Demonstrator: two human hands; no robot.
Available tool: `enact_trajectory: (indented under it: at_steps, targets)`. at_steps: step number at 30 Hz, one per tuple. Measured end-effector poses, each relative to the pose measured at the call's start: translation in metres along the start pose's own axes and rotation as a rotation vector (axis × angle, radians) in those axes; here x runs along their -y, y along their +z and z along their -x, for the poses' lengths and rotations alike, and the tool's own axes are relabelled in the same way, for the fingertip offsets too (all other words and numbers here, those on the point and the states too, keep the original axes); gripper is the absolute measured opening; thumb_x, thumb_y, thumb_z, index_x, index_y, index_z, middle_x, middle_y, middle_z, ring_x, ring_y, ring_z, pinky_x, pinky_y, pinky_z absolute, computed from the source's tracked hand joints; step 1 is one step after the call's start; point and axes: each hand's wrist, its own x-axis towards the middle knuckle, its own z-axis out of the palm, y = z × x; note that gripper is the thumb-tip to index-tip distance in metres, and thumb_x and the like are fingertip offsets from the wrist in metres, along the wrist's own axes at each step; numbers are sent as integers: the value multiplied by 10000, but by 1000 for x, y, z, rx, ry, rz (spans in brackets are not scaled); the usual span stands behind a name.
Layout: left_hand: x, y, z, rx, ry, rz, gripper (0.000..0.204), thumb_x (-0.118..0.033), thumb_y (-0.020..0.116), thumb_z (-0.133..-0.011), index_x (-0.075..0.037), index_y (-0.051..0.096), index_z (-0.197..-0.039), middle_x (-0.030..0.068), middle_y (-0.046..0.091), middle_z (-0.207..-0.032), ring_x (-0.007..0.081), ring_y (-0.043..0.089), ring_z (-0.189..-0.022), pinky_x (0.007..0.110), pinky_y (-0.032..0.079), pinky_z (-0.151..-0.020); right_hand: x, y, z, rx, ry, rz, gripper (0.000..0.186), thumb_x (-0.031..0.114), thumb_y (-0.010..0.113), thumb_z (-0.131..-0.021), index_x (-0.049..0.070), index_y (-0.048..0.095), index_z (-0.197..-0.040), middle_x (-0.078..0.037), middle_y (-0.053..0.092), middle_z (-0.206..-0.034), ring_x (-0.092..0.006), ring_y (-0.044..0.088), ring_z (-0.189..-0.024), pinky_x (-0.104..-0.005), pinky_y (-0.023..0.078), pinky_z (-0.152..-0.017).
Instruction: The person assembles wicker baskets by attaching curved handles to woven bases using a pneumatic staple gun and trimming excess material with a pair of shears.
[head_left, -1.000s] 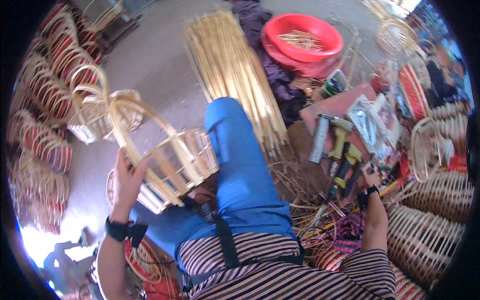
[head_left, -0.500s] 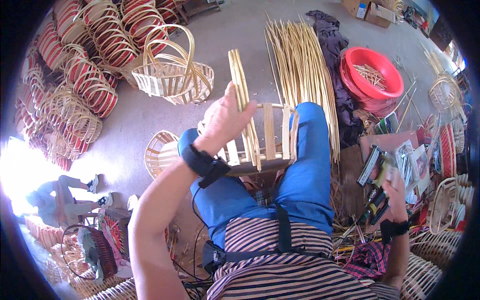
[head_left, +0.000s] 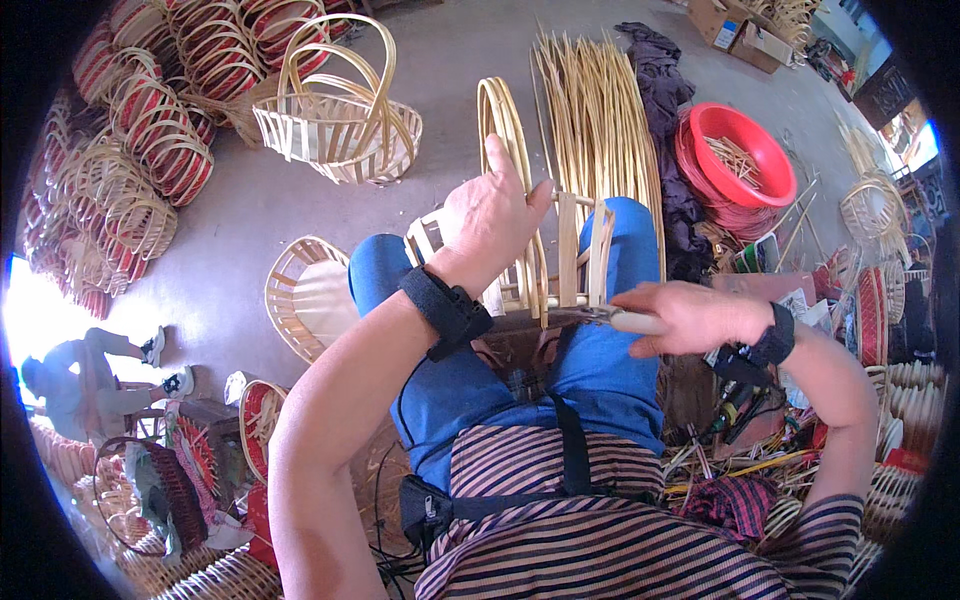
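Observation:
My left hand (head_left: 488,215) grips the upright bent cane handle (head_left: 505,110) of a slatted wooden basket (head_left: 566,245) resting across my thighs. At the basket's right lower edge, my right hand (head_left: 690,320) holds a metal hand tool with a pale handle (head_left: 635,323); its metal end reaches toward the foot of the handle, and I cannot tell if they touch. A finished-looking slatted basket with tall handles (head_left: 335,140) stands beyond my left knee, and another oval basket (head_left: 300,300) lies beside that knee. Green-and-black power tools (head_left: 728,405) lie by my right thigh, partly behind my arm.
Stacked red-and-natural baskets (head_left: 160,140) line the left. Another person (head_left: 75,380) sits at lower left. Long cane strips (head_left: 590,110) lie ahead beside dark cloth (head_left: 655,75) and a red basin of sticks (head_left: 770,150). Cardboard boxes (head_left: 760,45) are farther back. Scraps clutter the right.
My right hand has come from the power tools at the right to the basket's edge, now holding a pale-handled tool. The basket and my left hand moved from the left to in front of me.

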Motion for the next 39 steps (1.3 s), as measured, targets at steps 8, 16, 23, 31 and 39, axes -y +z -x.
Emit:
enact_trajectory:
  at_steps: [8, 16, 23, 31, 39]
  targets:
    - [-3, 4, -3, 16, -10, 7, 553, -340, 489, -761, 63, 267, -1067, 205, 545, -608, 355, 551, -577, 409, 435, -516, 10, -17, -12, 19, 22, -28, 380, 306, 586, -698, 4, 494, -910, -183, 539, -716, -331, 536, -691, -376, 422, -607]
    - [14, -21, -3, -31, -117, 102, 487, -325, 477, -784, 9, 323, -1103, 148, 535, -651, 259, 537, -576, 348, 434, -503, 4, 52, -2, -269, 117, 157, 286, 234, 601, -663, 40, 471, -828, -168, 545, -625, -346, 542, -588, -430, 417, -529]
    - [124, -104, 36, -266, -392, 738, 226, -225, 467, -805, -84, 492, -980, 16, 494, -684, 95, 481, -525, 233, 388, -403, -15, 73, 3, -343, -8, -733, 326, 219, 568, -758, 21, 477, -1001, -61, 546, -784, -138, 527, -733, -258, 408, -658]
    - [180, -109, 134, -255, -664, 854, 240, -236, 463, -807, -78, 490, -985, 24, 501, -706, 105, 489, -559, 241, 398, -438, -12, 67, -18, -18, -247, -1197, 438, 281, 499, -807, 9, 414, -1139, -52, 553, -834, -124, 508, -793, -259, 391, -709]
    - [193, -97, 166, -225, -779, 897, 254, -247, 460, -808, -72, 487, -990, 33, 508, -728, 114, 496, -592, 249, 407, -473, -16, 78, -40, 185, -298, -1420, 511, 345, 471, -813, -1, 362, -1173, -94, 534, -918, -164, 513, -873, -290, 396, -778]
